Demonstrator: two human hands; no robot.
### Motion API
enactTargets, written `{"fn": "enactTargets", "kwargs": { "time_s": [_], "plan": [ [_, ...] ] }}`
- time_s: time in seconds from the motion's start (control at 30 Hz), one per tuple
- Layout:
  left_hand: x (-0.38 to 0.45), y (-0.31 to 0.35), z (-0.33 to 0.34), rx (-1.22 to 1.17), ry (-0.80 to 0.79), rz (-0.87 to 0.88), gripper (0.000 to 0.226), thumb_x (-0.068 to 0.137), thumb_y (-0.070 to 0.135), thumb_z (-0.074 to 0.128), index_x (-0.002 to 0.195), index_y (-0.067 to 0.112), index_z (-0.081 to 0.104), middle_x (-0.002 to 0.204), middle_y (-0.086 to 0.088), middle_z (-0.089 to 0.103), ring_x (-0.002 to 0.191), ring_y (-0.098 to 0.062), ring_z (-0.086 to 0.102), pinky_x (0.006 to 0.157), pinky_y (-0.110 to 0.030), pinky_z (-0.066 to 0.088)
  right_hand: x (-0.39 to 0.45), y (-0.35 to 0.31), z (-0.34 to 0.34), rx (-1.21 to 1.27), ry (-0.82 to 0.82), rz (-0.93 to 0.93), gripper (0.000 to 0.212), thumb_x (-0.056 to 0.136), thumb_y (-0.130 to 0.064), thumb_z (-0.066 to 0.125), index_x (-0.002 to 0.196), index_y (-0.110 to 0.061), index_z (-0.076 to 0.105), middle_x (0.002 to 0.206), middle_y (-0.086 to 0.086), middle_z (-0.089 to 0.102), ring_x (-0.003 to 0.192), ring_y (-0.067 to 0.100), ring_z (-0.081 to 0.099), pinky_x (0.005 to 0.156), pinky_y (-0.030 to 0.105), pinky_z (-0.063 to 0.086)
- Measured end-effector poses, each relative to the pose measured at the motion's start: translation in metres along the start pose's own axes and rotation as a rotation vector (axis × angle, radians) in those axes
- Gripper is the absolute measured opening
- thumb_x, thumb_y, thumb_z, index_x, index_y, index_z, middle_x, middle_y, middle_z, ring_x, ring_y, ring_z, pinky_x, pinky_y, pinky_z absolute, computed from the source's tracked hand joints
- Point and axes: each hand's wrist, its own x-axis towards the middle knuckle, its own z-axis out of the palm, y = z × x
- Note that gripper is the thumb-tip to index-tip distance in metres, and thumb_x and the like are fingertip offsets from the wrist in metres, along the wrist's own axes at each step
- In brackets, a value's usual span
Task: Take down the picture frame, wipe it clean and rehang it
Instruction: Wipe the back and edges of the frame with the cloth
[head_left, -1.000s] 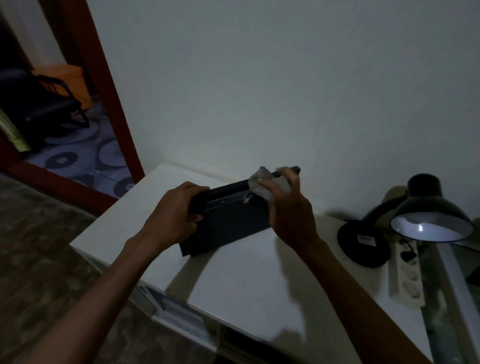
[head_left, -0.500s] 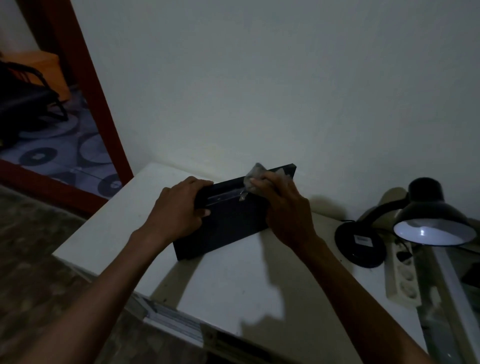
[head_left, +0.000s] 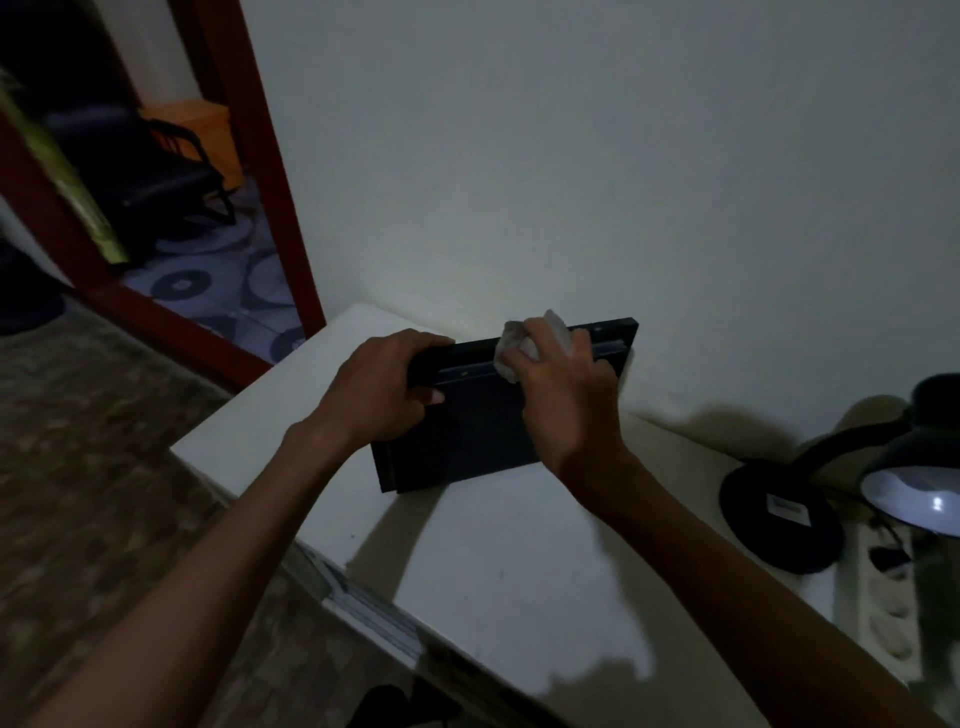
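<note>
A black picture frame (head_left: 483, 431) stands on its lower edge on the white table (head_left: 519, 561), its back facing me, close to the wall. My left hand (head_left: 379, 389) grips the frame's upper left corner, fingers curled over the top edge. My right hand (head_left: 561, 395) holds a crumpled white cloth (head_left: 519, 345) pressed against the frame's top edge, right of the middle. The frame's front side is hidden from me.
A black desk lamp (head_left: 914, 488), lit, stands at the table's right end on a round base (head_left: 779, 514), beside a white power strip (head_left: 883, 613). A plain wall (head_left: 571, 156) rises behind. A red-framed doorway (head_left: 270, 171) opens at left, with a dark chair (head_left: 150, 176) beyond.
My right hand with the cloth slid left along the top edge, then a little back to the right. My left hand keeps its grip on the frame.
</note>
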Motion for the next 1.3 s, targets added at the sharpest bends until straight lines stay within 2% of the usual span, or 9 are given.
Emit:
{"fn": "enactTargets", "kwargs": {
  "time_s": [0.1,0.17,0.3,0.43,0.57,0.77,0.9,1.03,1.3],
  "plan": [
    [0.003,0.001,-0.001,0.003,0.0,-0.007,0.064,0.08,0.021,0.078,0.138,0.029,0.052,0.131,0.004,0.06,0.119,-0.019,0.054,0.094,-0.033,0.042,0.006,0.009,-0.007,0.054,0.004,0.041,0.038,0.095,-0.01,0.045,0.127,-0.025,0.059,0.14,0.0,0.043,0.114,0.026,0.045,0.076,0.033,0.046],
    [0.003,0.001,0.001,0.003,0.004,-0.017,0.065,0.079,0.021,0.078,0.138,0.029,0.052,0.132,0.004,0.06,0.12,-0.019,0.053,0.095,-0.033,0.043,0.009,0.015,-0.012,0.114,0.006,0.061,0.033,0.094,-0.011,0.049,0.121,-0.026,0.063,0.131,-0.001,0.046,0.108,0.021,0.048,0.075,0.028,0.044],
    [0.004,0.001,0.002,0.007,0.011,-0.021,0.066,0.078,0.02,0.079,0.138,0.03,0.052,0.132,0.004,0.06,0.12,-0.02,0.054,0.096,-0.036,0.045,0.017,0.007,-0.018,0.311,-0.05,0.026,0.031,0.087,-0.011,0.056,0.113,-0.026,0.066,0.122,-0.001,0.047,0.101,0.02,0.052,0.078,0.032,0.048],
    [0.005,-0.002,0.004,0.011,0.021,-0.02,0.067,0.078,0.019,0.078,0.138,0.03,0.052,0.132,0.004,0.06,0.119,-0.02,0.054,0.093,-0.033,0.043,0.026,-0.008,-0.009,0.084,-0.091,0.065,0.027,0.098,-0.021,0.043,0.121,-0.027,0.056,0.125,-0.006,0.043,0.091,0.009,0.033,0.063,0.022,0.027],
    [0.005,-0.005,0.005,0.004,0.015,-0.015,0.066,0.079,0.019,0.077,0.138,0.031,0.051,0.131,0.005,0.059,0.119,-0.019,0.053,0.091,-0.031,0.041,0.024,0.004,-0.01,0.019,-0.067,0.021,0.028,0.098,-0.023,0.043,0.118,-0.031,0.062,0.123,-0.005,0.045,0.096,0.016,0.046,0.064,0.025,0.029],
    [0.004,-0.001,0.005,-0.017,0.023,-0.012,0.065,0.079,0.02,0.079,0.137,0.033,0.052,0.131,0.006,0.06,0.118,-0.018,0.053,0.088,-0.029,0.039,0.017,0.01,-0.013,0.156,-0.091,0.147,0.026,0.091,-0.018,0.052,0.108,-0.029,0.067,0.113,-0.003,0.048,0.086,0.017,0.048,0.056,0.026,0.023],
    [0.002,0.002,0.009,-0.011,0.052,-0.014,0.066,0.077,0.018,0.08,0.136,0.031,0.054,0.129,0.005,0.061,0.116,-0.019,0.055,0.085,-0.028,0.038,0.014,-0.007,-0.017,0.296,-0.064,0.106,0.029,0.085,-0.012,0.058,0.108,-0.029,0.066,0.115,-0.002,0.047,0.092,0.019,0.054,0.063,0.026,0.03],
    [0.002,0.002,0.011,0.004,0.055,-0.031,0.067,0.077,0.019,0.08,0.137,0.031,0.053,0.13,0.004,0.062,0.116,-0.02,0.056,0.088,-0.029,0.039,0.009,-0.028,-0.01,0.213,-0.064,0.015,0.035,0.087,-0.014,0.061,0.117,-0.032,0.063,0.124,-0.001,0.045,0.1,0.02,0.052,0.066,0.027,0.033],
    [0.003,0.007,0.008,0.005,0.014,-0.029,0.068,0.078,0.021,0.079,0.139,0.031,0.051,0.132,0.004,0.06,0.119,-0.019,0.054,0.095,-0.036,0.045,0.012,-0.013,-0.013,0.14,-0.113,0.162,0.033,0.091,-0.016,0.06,0.118,-0.035,0.062,0.126,0.0,0.042,0.103,0.024,0.052,0.068,0.029,0.033]
  ]
}}
